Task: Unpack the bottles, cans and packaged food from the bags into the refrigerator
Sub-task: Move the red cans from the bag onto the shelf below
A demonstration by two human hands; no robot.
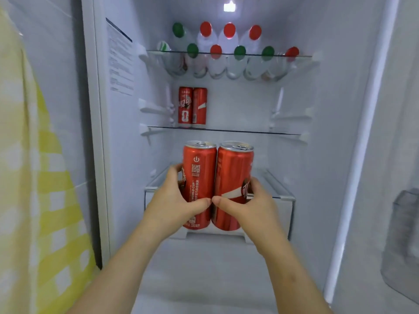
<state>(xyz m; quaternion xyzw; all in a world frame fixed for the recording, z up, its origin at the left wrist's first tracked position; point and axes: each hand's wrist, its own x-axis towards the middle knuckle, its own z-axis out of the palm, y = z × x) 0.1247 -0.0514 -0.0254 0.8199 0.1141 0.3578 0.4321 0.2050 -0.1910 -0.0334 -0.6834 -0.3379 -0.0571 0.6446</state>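
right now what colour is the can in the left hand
The can is red; head view.

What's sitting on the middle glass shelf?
Two red cans stand upright, side by side, at the left of the middle glass shelf. Whatever is behind them is hidden.

You are looking at three shelves in the fridge. The top glass shelf (229,54) holds clear water bottles (229,40) packed close together. Their caps face you, some red (205,29) and some green (178,30). One row of caps sits higher and one sits lower, right at the shelf's front edge. You cannot tell whether the bottles are stacked.

The middle glass shelf (249,131) holds two red cans (185,105). They stand up straight at the back left, side by side and touching.

The bottom shelf (272,184) sits on top of a white drawer (283,214).
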